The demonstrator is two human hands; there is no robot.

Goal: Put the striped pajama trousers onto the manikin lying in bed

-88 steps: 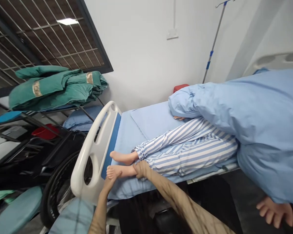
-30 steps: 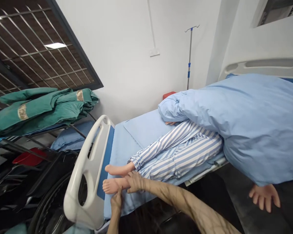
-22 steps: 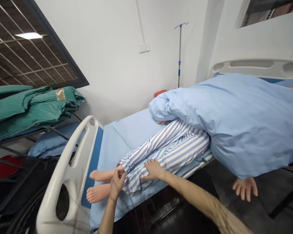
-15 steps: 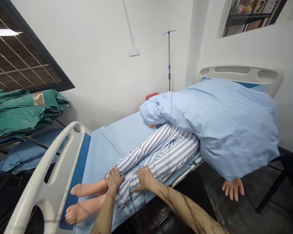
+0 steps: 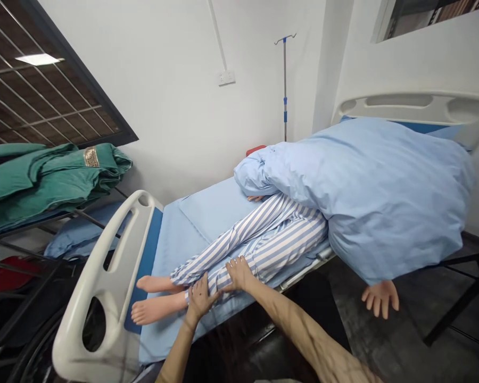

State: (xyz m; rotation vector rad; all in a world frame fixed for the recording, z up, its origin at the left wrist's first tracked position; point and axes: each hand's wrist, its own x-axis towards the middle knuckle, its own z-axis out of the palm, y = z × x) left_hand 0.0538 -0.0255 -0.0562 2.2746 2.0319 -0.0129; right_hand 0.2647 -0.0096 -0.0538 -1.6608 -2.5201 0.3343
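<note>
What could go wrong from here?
1. The quilt hangs over the bed's near side, so it might slide off.
2. The lying figure's hand dangles below the quilt edge, beside the bed, and could get knocked.
3. The bare feet lie close to the footboard; if the left hand and right hand, both on the nearer striped trouser leg, shove that way, toes may bump it.

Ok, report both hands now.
Left hand: open, low on the nearer blue-and-white striped fabric trouser leg.
Right hand: open, further up that leg.
</note>
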